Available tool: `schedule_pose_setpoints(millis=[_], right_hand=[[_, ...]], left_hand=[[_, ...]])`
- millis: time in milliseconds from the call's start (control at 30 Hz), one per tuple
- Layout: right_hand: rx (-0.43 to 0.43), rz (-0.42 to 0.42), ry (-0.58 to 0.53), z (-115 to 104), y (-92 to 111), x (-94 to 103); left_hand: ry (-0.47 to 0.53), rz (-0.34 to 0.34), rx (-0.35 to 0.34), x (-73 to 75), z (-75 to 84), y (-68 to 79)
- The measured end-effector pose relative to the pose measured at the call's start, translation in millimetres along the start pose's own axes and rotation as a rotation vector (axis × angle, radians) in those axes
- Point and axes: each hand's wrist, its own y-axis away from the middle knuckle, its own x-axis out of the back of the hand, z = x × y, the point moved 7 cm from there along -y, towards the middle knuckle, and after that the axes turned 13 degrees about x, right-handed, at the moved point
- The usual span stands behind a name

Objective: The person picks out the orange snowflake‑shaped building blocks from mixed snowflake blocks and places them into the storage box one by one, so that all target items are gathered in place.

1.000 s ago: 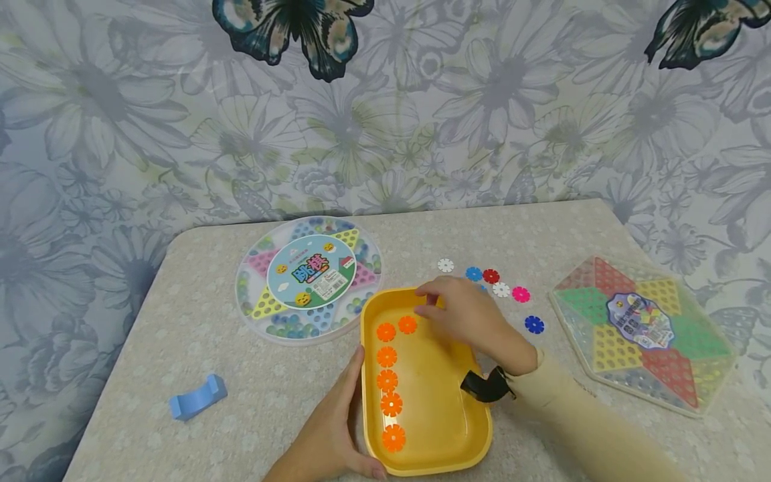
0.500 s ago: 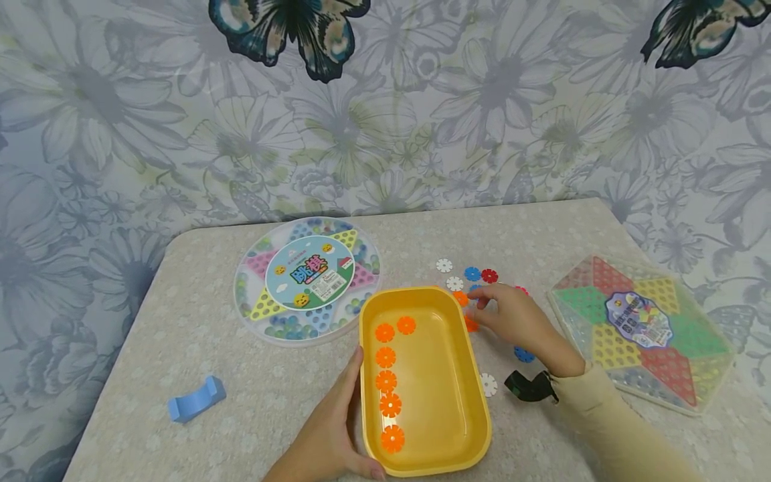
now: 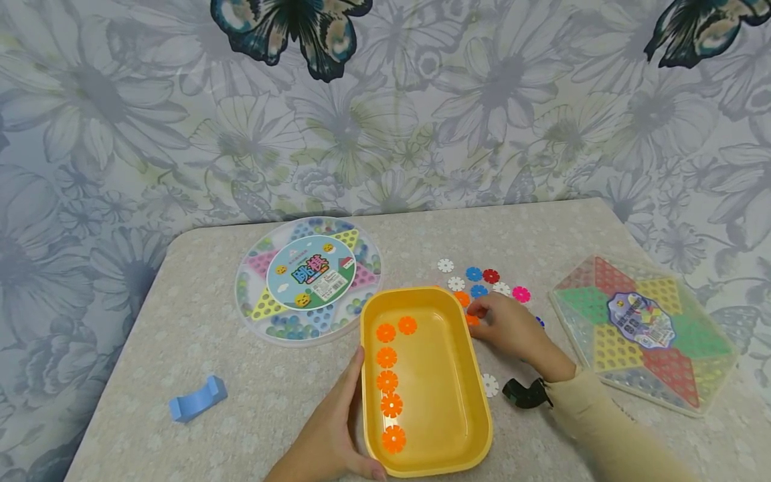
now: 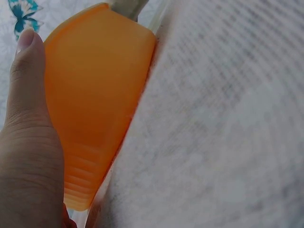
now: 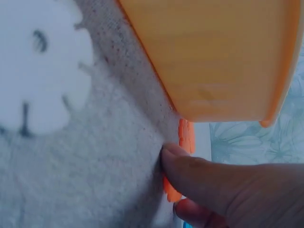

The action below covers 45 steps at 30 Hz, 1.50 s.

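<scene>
An orange plastic snowflake disc lies on the table just right of the yellow tray. Thumb and fingertips of my right hand pinch at it; the right wrist view shows the orange edge between thumb and finger. Another orange snowflake disc is close beyond. Inside the tray, several orange snowflake discs form a column along the left wall, one of them to the right of the top one. My left hand rests with extended fingers against the tray's left side, thumb at its near corner.
Behind my right hand lie loose snowflake discs: white, blue, red and pink. A white disc lies right of the tray. Chinese checkers sets flank the area, round and hexagonal. A blue curved block sits left.
My right hand has moved from over the tray's far right edge to the orange discs on the table, lowering onto one. The left hand and tray stay in place.
</scene>
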Motion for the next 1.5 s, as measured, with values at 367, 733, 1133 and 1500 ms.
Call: schedule_pose_setpoints(millis=[367, 733, 1133, 1500], right_hand=[[0.096, -0.039, 0.002, -2.8, 1.3, 0.2], [0.09, -0.031, 0.082, -4.0, 3.1, 8.6], [0.064, 0.199, -0.016, -4.6, 5.0, 33.7], [0.261, 0.238, -0.152, -70.8, -0.1, 36.8]], left_hand=[[0.028, -0.013, 0.019, 0.4, -0.2, -0.2], [0.027, -0.021, 0.034, 1.0, 1.3, 0.6], [-0.01, -0.001, 0.016, 1.7, 1.8, 1.0], [-0.043, 0.004, 0.017, 1.3, 1.0, 0.8]])
